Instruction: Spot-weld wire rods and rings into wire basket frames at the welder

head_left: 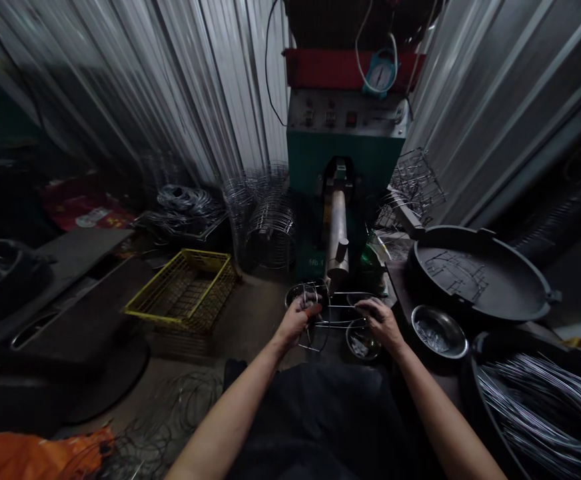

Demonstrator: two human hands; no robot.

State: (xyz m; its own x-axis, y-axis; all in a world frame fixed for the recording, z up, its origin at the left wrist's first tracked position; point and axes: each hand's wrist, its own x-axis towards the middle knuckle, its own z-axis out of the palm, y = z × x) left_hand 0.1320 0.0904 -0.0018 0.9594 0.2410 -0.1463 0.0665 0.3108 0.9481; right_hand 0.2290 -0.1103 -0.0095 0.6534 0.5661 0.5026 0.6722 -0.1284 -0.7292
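I hold a frame [341, 306] with left hand [295, 321] and right hand [381, 320], each pinched nearly closed; machine [305, 163] just ahead, bowl [364, 357] near, basket [205, 253] left, pan [518, 280] right.

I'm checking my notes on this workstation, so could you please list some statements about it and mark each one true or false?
1. The left hand and the right hand both hold the wire frame. True.
2. The yellow basket stands to the right of the green machine. False: it stands to the left.
3. The blue dial is above the switches. True.
4. The black tub at lower right holds bottles. False: it holds wires.
5. The orange sheet is at lower left. True.
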